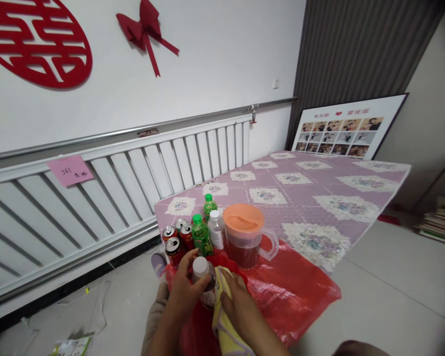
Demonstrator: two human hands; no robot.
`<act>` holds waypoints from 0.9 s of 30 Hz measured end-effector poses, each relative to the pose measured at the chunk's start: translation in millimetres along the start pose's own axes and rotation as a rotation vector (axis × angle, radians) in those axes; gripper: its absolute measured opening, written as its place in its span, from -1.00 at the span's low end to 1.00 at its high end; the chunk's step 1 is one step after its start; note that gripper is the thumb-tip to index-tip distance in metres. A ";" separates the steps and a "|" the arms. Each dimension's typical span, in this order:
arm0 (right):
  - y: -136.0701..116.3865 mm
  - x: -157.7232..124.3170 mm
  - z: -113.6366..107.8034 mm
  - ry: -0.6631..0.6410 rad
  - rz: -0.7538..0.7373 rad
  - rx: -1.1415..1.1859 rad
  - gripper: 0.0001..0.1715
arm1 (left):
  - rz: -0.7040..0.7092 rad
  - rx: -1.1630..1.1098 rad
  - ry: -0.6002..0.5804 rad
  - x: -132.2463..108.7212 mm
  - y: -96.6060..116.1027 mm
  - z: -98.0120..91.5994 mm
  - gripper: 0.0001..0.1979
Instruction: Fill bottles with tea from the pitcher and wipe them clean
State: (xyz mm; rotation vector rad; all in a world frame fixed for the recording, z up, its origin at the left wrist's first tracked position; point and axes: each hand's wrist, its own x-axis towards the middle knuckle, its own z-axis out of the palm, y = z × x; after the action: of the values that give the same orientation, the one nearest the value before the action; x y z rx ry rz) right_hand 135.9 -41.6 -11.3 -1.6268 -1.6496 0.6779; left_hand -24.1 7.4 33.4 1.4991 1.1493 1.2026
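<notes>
My left hand (187, 284) is wrapped round a clear plastic bottle (200, 267) with a white cap, held upright near the table's front corner. My right hand (239, 299) grips a yellow cloth (222, 321) and presses it against the bottle's right side. Just beyond my hands stand green-capped bottles (201, 235), another white-capped bottle (216, 230) and several drink cans (173, 249). To their right is a clear pitcher (244, 247) with an orange lid, holding dark liquid. Red plastic sheeting (292, 287) lies under and around these things.
A purple floral cloth covers the table (252, 170). Behind it runs a white radiator (193, 158) with a pink note (69, 170) and a pair of glasses (148, 133) above. A photo board (341, 131) leans at the far end. Stacked books (441, 225) sit at right.
</notes>
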 end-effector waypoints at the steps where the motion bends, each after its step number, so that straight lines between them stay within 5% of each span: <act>1: -1.1 0.1 -0.7 -0.003 0.001 -0.002 -0.28 | 0.030 0.036 -0.044 2.0 2.4 -3.0 -0.47; 5: -2.1 0.8 -1.9 -0.006 -0.003 -0.001 -0.29 | 0.087 0.095 -0.090 5.4 4.7 -7.9 -0.63; 12: -2.6 -5.9 4.5 0.113 -0.072 0.080 -0.33 | -0.039 0.028 0.057 -2.5 -1.9 10.7 -0.62; 19: -21.9 -6.7 4.4 0.233 -0.167 0.108 -0.33 | 0.024 0.178 0.226 0.6 -0.6 22.0 -0.68; 27: -2.8 4.1 11.8 0.034 -0.003 0.014 -0.31 | -0.021 0.142 0.090 -2.2 -0.8 17.7 -0.57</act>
State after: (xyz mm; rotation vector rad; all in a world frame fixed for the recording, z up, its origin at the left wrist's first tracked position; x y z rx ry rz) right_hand 125.1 -36.3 -15.8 -1.6164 -1.6192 0.6551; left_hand -7.0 4.0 29.5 1.5466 1.3315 1.2058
